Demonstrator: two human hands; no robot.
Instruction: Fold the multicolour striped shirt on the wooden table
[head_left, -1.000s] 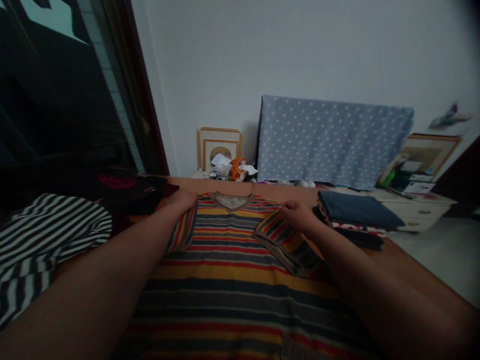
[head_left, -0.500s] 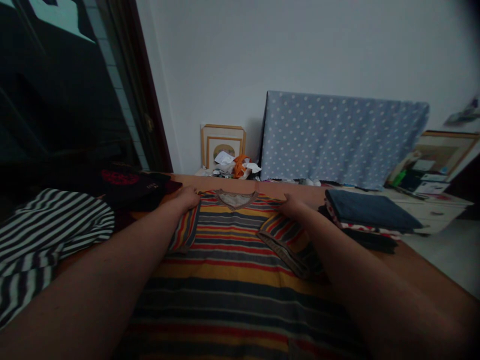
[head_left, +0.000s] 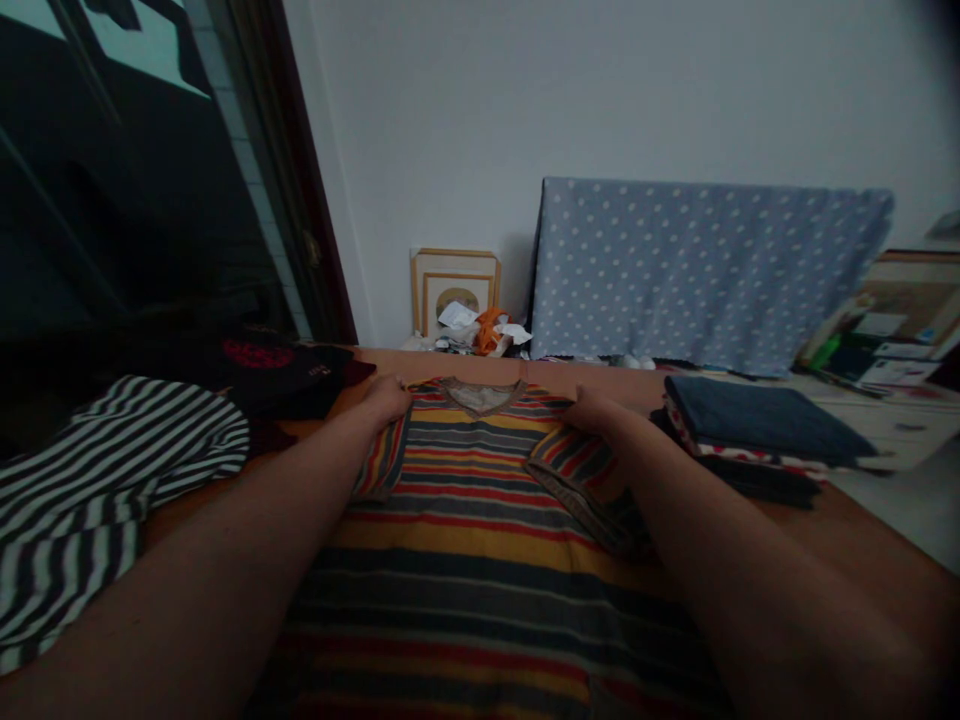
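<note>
A striped T-shirt (head_left: 472, 490) in red, yellow, grey and dark blue lies spread on the brown table, its V-neck at the far end. My left hand (head_left: 388, 398) is closed on its left shoulder, close to the collar. At the opposite shoulder, my right hand (head_left: 590, 408) is closed on the cloth too. Both short sleeves fold inward over the shirt front or hang beside it, and my forearms cover parts of its sides. The lower end runs out of view toward me.
A black-and-white striped garment (head_left: 172, 440) and dark clothes with a red print (head_left: 259, 352) lie at left. Folded clothes with blue denim on top (head_left: 765, 415) are stacked at right. Behind stand a framed picture (head_left: 454, 258), a dotted blue cloth (head_left: 697, 270) and a white drawer unit (head_left: 900, 425).
The whole view has shifted slightly, so things appear a little farther right. Both hands stay at the shirt's shoulders, and the shirt lies much as before.
</note>
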